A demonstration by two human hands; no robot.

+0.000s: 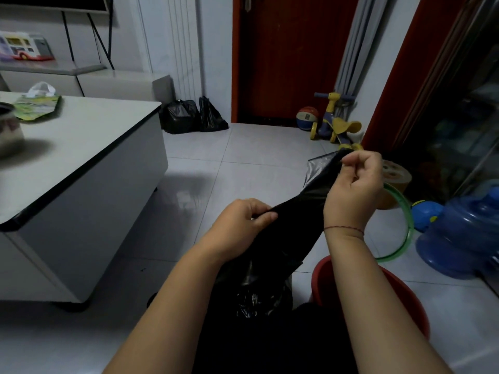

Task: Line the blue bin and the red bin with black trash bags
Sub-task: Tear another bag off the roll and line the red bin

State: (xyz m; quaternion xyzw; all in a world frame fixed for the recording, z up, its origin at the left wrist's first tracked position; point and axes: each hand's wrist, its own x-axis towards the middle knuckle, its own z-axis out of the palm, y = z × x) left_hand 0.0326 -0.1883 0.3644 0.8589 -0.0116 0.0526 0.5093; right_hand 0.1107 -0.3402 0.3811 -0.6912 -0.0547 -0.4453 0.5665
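step in hand, as judged: opening a black trash bag point(295, 210). left hand point(240, 225) and right hand point(353, 190) each have a pinching grip on its edge. next move likely calls for parting the mouth over the red bin point(410, 306) on the floor.

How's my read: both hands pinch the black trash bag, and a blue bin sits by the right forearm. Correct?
Not quite: the head view shows the bin by the right forearm is the red bin, not blue. Both the left hand and right hand do pinch the black trash bag.
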